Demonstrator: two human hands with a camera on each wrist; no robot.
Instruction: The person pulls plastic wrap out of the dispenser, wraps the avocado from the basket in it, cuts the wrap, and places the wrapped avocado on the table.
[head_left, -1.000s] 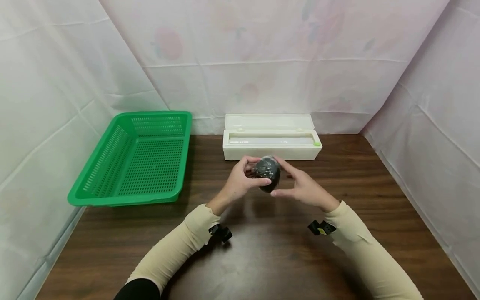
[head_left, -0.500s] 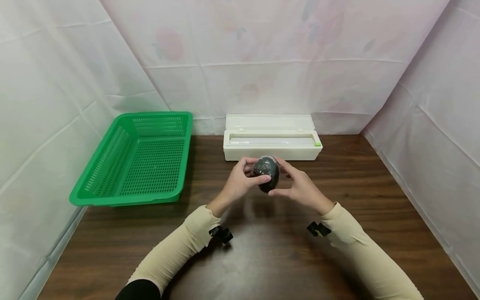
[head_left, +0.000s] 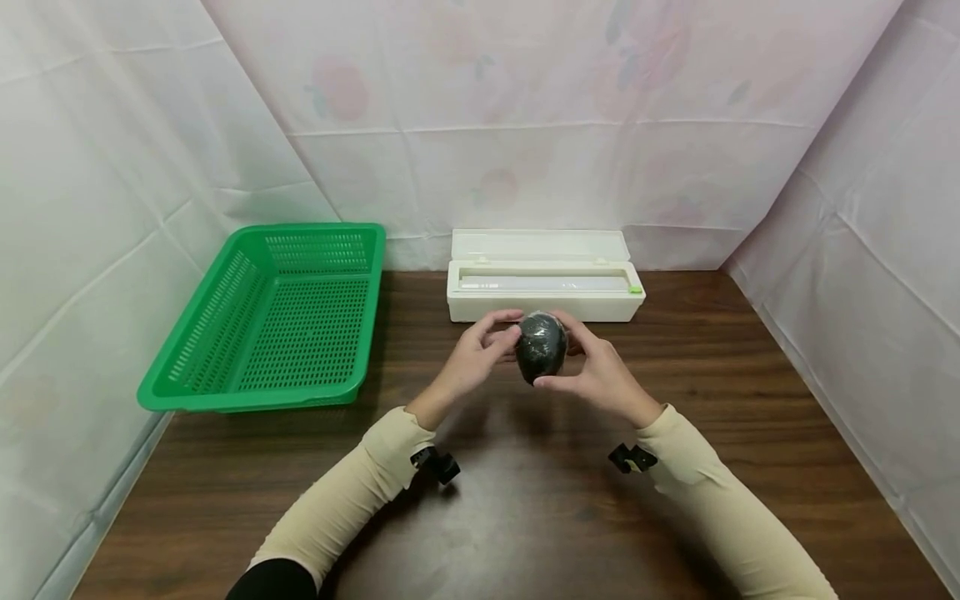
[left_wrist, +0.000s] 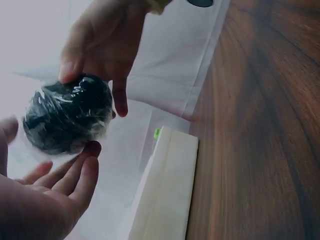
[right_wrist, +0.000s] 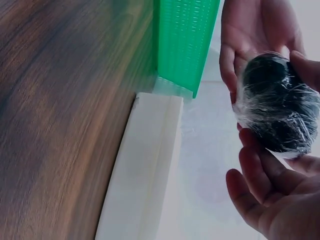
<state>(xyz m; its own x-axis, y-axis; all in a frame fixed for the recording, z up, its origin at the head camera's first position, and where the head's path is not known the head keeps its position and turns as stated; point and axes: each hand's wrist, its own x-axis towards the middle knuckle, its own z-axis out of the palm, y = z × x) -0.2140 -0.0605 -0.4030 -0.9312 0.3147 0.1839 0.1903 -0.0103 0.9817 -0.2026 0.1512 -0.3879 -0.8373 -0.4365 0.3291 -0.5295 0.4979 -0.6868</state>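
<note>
A dark, egg-shaped avocado wrapped in clear cling film is held up over the table. My right hand grips it from the right, the thumb at its lower end and the fingers behind its far side. The left hand is at its left with loosely bent fingers, the thumb tip right at the edge of the film. In the left wrist view, the left hand lies spread below the wrapped avocado, its thumb apart from it. Wrinkles in the film show in the right wrist view.
Behind the hands stands a white cling film box, its lid raised and a roll inside. A green perforated basket is at the left. The brown wooden table is bounded by white cloth at back and sides.
The left thumb has drawn back from the front of the avocado to its left edge. The avocado now sits more upright in the right hand, slightly to the right.
</note>
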